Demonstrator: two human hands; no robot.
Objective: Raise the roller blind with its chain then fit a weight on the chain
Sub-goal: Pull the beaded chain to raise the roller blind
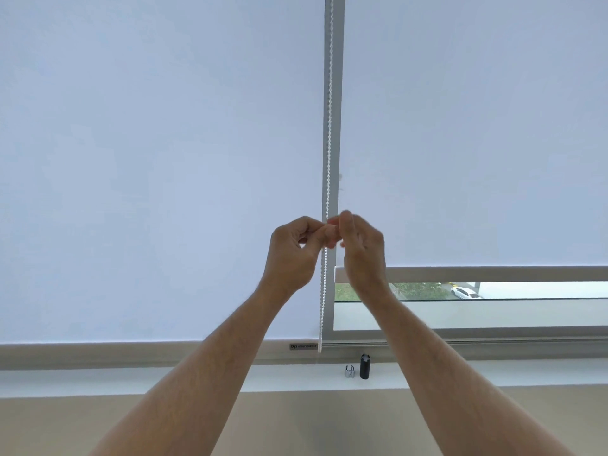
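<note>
Roller blind (460,126): matt pale cloth. Chain (329,126): white plastic-looking beads. Sill: black matt weight (364,366); shiny metallic clip (350,371).

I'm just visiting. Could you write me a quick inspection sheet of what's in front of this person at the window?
Surface: white sill, mostly bare.
Job's things: bead chain hangs between two blinds; right blind partly raised, left blind down to the sill; black weight and small silver piece stand on the sill.
Clutter: nothing seen.
Hands: left hand and right hand pinch at the chain.
Cables: nothing seen.
Surroundings: white car and greenery outside.
</note>
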